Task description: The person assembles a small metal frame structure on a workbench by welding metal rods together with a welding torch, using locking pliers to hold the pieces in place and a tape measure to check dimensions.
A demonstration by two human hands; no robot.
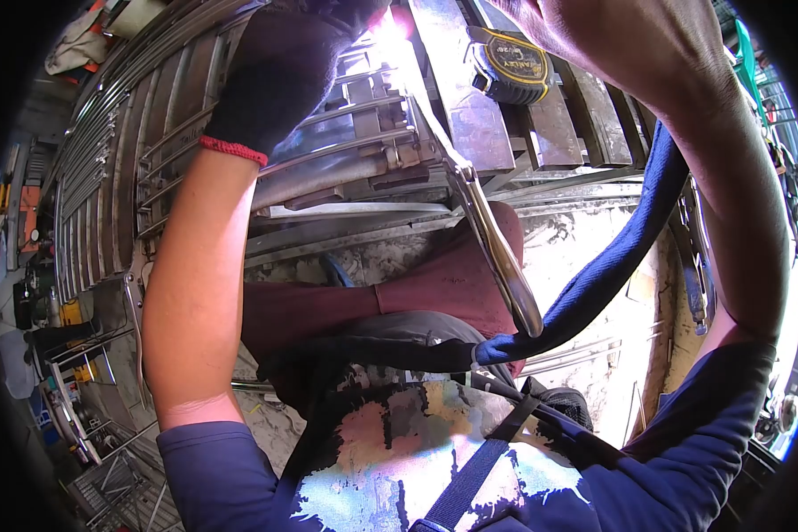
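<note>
My left hand (288,66), in a black glove with a red cuff, reaches to the top edge beside a very bright white-violet glow (392,25). Its fingers are lost in shadow and cut off by the frame. My bare right hand (612,40) is at the top right, its fingers out of view, so any grip is hidden. Below it, a yellow-and-black tape measure (514,66) lies on flat metal bars (465,97). Metal locking pliers (496,239) hang from the metalwork, handles pointing down. A blue fabric-covered hose (607,262) runs from my lap up behind my right forearm.
Metal tubes and rods form a frame (363,133) in front of me. More slatted metalwork (106,186) stands at the left. Wire racks and tools (71,390) are at the lower left. A dark strap (483,465) crosses my printed shirt.
</note>
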